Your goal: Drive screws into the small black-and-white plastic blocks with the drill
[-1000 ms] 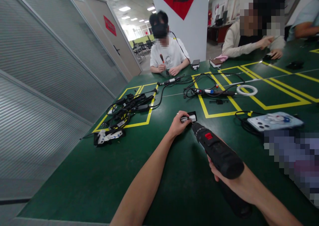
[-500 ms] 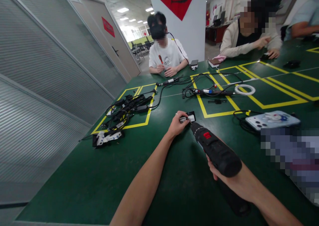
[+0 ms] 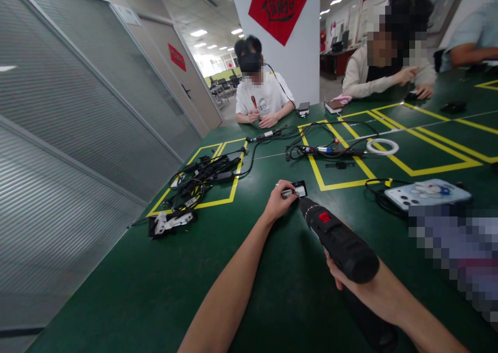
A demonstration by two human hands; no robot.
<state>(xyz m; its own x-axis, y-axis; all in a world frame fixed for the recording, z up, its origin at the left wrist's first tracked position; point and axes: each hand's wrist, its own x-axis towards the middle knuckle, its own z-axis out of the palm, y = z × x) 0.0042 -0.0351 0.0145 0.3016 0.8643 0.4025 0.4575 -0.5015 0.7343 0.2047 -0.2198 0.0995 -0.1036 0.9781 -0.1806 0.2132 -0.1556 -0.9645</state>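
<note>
My right hand (image 3: 369, 285) is wrapped round the grip of a black cordless drill (image 3: 338, 239) with a red switch on top. The drill points away from me and slightly left, its bit end meeting a small flat black case (image 3: 304, 187) with a whitish, shiny area. My left hand (image 3: 280, 201), with a ring on one finger, pinches the left side of this case against the green table (image 3: 187, 285). Its fingers are right beside the drill's tip. The exact contact point of the bit is too small to make out.
Tangled black cables (image 3: 210, 174) and an opened black packet (image 3: 171, 222) lie to the left. Ahead are a pen-like tool (image 3: 330, 149), a white ring (image 3: 382, 146) and yellow tape frames. A phone (image 3: 428, 193) lies right. One person opposite holds a screwdriver (image 3: 254, 102); others sit right.
The view has tipped up a little, so everything sits slightly lower in it. My hands, the drill and the small case keep about the same places on the table.
</note>
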